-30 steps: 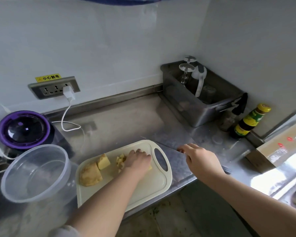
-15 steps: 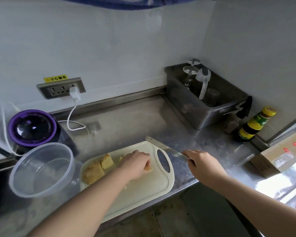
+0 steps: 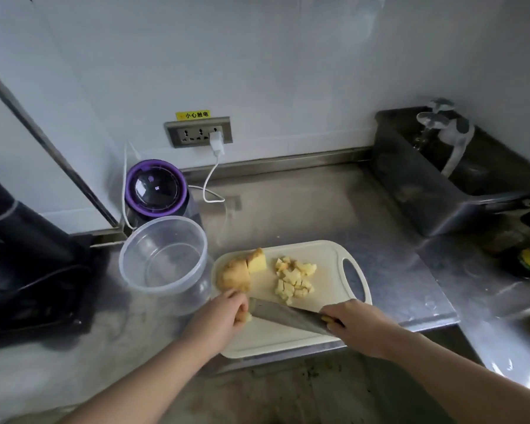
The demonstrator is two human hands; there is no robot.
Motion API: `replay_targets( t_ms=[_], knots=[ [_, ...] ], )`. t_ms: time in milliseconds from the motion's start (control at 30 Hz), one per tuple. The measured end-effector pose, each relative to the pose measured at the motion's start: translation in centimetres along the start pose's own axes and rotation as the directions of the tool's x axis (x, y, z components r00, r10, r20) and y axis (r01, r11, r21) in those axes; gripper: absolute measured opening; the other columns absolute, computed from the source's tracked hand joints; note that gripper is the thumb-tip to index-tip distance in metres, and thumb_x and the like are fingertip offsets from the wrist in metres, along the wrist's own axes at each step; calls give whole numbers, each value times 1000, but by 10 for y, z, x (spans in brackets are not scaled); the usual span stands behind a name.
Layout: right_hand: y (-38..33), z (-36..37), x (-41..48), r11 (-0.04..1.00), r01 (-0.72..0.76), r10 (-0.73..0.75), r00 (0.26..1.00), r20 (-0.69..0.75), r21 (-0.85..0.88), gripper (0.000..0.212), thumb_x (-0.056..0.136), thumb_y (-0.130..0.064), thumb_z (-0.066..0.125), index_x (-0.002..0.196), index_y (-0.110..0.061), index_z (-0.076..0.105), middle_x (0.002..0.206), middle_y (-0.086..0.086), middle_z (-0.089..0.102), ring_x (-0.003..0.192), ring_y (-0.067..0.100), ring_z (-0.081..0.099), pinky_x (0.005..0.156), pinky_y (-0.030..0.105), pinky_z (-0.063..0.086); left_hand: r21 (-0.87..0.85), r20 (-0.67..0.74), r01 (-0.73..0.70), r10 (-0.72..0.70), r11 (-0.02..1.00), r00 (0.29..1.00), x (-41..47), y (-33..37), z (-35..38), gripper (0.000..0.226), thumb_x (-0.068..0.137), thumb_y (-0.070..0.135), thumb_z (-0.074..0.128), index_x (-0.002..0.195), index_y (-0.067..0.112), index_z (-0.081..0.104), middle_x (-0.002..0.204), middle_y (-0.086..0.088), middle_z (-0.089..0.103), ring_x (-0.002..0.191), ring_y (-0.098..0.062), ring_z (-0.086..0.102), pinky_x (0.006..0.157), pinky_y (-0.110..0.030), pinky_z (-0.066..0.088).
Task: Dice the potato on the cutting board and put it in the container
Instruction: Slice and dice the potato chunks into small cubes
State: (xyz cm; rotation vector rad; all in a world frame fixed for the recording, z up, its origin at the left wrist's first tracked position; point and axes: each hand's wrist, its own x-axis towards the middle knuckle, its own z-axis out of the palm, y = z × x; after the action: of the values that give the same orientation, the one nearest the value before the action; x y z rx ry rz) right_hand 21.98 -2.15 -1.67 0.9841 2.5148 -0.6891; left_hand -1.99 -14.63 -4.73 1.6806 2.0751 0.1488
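Seen from my head: my right hand (image 3: 355, 324) is wrapped round the knife (image 3: 285, 315) handle, the blade low across the near part of the cutting board (image 3: 328, 261). My left hand (image 3: 219, 316), at the board's near-left corner, seems to pinch a small potato bit (image 3: 248, 316) by the blade tip. Diced cubes (image 3: 294, 278) lie mid-board and the potato chunks (image 3: 234, 275) far-left. The container (image 3: 166, 291) stands just left of the board.

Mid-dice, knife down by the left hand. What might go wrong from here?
1. The left hand pinches a small potato piece right against the blade of the knife held by the right hand; a slip could cut that hand.
2. The near side of the cutting board reaches the front edge of the counter; pressing there might tip or slide it.
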Motion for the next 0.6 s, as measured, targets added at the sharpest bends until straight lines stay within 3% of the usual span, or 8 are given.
replay_targets(
  t_ms=[67,133,267,467,600],
  knots=[
    [2,-2,3,999,-32,31,999,-41,-26,28,103,-20,36,97,-37,58,83,-13,54,70,10,53,51,15,33,-4,15,-2,2,1000,1000,-3,-1,3,16,92,29,58,105,23,53,119,12,48,94,-11,57,81,-29,49],
    [8,-6,3,995,-100,97,992,-80,-24,33,101,-15,34,77,-36,44,73,-12,50,61,10,49,46,18,31,18,29,-12,12,1000,1000,-6,-1,5,22,91,36,59,106,24,51,120,15,44,93,-9,56,74,-24,45],
    [19,-14,1,986,-167,162,978,-130,-29,23,102,-16,34,90,-34,42,65,-15,42,57,5,46,46,16,33,7,37,-7,7,1000,999,-7,0,7,35,85,48,63,109,25,50,120,18,40,93,-7,53,75,-22,44],
    [25,-16,2,979,-204,197,962,-188,-17,22,102,-18,35,92,-30,50,65,-18,38,61,10,50,45,14,34,24,14,-11,11,1000,1000,0,5,8,24,92,37,57,112,26,51,123,15,47,94,-5,53,69,-15,37],
    [29,-19,2,981,-195,193,967,-169,0,26,102,-19,35,102,-32,58,72,-11,54,63,11,54,48,15,36,-22,-37,-40,39,999,999,10,20,9,24,93,37,56,114,25,50,121,16,47,89,0,50,63,-9,34]
  ],
)
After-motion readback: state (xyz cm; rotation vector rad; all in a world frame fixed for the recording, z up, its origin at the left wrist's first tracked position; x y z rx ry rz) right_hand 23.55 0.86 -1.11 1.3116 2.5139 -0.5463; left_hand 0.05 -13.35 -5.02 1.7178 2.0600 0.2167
